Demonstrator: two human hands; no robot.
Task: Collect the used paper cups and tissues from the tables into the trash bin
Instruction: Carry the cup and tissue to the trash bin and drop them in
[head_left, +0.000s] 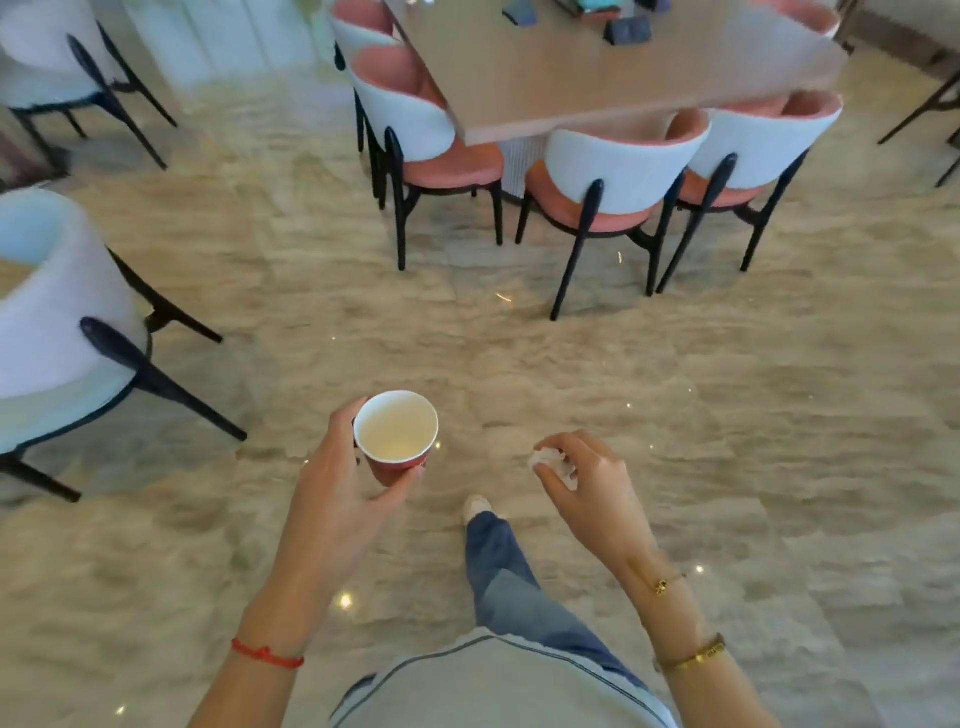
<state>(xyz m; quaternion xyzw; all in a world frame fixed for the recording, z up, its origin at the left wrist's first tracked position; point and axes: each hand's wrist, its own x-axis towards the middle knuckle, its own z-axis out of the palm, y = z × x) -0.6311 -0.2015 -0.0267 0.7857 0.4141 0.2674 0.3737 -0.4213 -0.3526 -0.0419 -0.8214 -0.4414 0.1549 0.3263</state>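
Marble floor (322, 291), beige and veined, fills most of what you see, its polish catching small glints of light. Ahead of you a long tan table (623, 78) stands ringed by white-backed chairs (618, 171) with pink seats and dark legs; more white chairs sit off to your left. One jeans leg (498, 566) steps forward below you. Your left hand (337, 483) is wrapped around a red paper cup (397, 436), held upright over the floor, its pale inside looking empty. Your right hand (587, 483), near it but apart, pinches a crumpled white tissue (550, 462) in its fingertips. Bracelets circle both wrists.
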